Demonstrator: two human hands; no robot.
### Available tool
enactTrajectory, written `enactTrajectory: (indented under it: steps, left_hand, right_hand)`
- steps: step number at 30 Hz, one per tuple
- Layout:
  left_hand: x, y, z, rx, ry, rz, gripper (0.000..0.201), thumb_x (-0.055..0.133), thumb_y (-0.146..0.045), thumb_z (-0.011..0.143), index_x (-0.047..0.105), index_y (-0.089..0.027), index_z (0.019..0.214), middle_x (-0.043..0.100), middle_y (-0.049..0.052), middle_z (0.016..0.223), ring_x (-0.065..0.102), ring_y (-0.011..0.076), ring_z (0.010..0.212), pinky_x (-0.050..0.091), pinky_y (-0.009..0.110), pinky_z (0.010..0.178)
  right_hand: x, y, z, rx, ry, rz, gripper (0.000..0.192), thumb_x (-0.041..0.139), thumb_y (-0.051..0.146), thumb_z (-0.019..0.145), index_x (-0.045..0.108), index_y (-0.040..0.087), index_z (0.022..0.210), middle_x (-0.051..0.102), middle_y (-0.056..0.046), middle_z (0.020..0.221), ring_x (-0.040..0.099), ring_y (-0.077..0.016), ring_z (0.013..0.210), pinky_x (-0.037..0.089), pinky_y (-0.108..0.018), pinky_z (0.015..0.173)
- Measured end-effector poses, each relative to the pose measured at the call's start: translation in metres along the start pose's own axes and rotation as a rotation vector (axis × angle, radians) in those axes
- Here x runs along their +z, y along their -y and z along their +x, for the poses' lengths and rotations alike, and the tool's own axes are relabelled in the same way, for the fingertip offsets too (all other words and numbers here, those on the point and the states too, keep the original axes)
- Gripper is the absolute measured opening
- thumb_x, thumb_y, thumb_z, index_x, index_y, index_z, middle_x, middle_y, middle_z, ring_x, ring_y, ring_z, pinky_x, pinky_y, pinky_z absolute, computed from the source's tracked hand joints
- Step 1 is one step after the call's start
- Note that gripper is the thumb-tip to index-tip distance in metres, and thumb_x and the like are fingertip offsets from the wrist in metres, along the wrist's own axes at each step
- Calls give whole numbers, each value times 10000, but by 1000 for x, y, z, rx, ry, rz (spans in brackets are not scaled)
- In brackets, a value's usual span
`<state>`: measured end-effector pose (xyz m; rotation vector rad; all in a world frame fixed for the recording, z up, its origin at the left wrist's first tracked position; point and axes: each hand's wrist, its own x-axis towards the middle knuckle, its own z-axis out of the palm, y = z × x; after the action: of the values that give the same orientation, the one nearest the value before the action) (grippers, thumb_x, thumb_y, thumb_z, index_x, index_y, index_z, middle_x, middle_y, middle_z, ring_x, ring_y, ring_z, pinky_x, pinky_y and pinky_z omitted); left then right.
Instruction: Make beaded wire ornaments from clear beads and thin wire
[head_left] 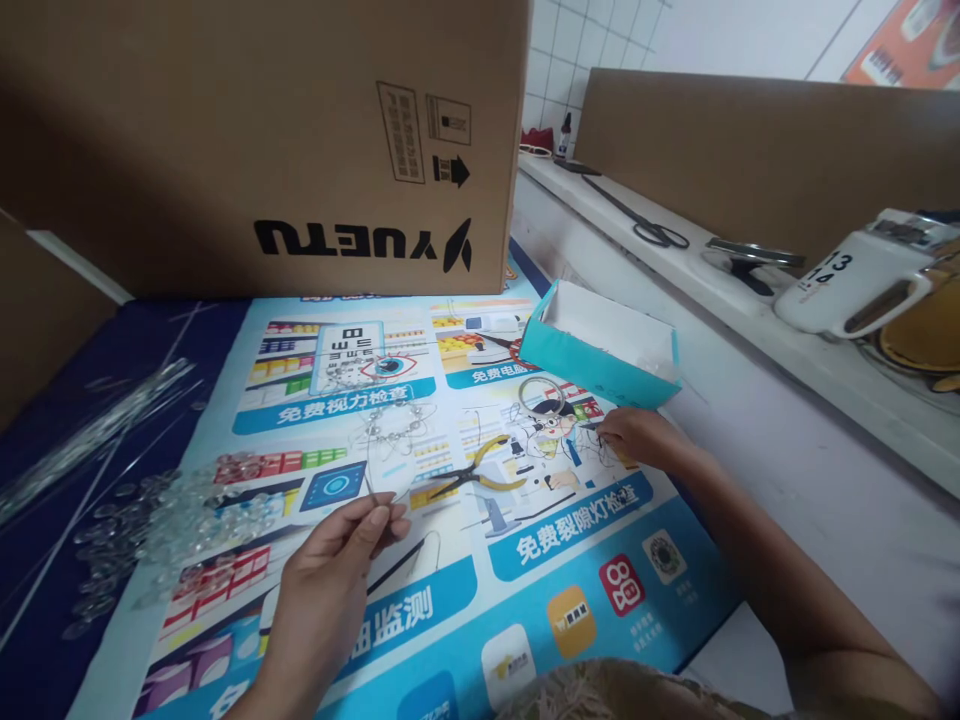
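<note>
Over the printed poster on the surface, my left hand pinches a thin wire between its fingers, near the yellow-handled pliers. My right hand rests by the teal box, fingers curled on small wire bits.

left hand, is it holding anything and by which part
The left hand pinches a thin wire near its lower end between thumb and fingertips. The right hand rests fingers-down on the poster; whether it holds anything cannot be told.
</note>
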<state>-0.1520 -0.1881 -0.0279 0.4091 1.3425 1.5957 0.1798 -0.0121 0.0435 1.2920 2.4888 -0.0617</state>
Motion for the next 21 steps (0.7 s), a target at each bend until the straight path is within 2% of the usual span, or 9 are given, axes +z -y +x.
enactTrajectory:
  steps: [5,13,17,21]
  left_hand:
    - [0,-1,1,-12,3,-7,252,710,-265,644,639,-173,867,659,11,847,625,129,669,515,350,809]
    - [0,-2,1,2,-6,-22,241,717,-253,634,640,-179,850,657,11,894,629,128,663,521,345,787]
    - [1,-5,0,-4,-4,-20,248,719,-259,628,640,-183,850,662,7,868,629,131,667,521,344,783]
    - [4,-8,-2,-13,-17,-11,255,725,-277,615,637,-179,834,661,7,859,625,131,662,526,347,769]
  right_hand:
    - [-3,-2,19,53,-25,-50,282,375,295,886,615,183,984,613,-98,998,525,-190,936,353,-226,731]
    - [17,20,62,57,-31,-122,256,381,208,856,592,100,951,592,-177,1012,550,-228,928,390,-272,732]
    - [17,17,68,39,-27,-121,244,406,176,821,594,97,954,601,-184,1000,562,-244,907,389,-287,715]
    - [4,6,59,29,-28,-73,241,399,230,832,612,126,877,633,-141,930,579,-210,826,367,-254,673]
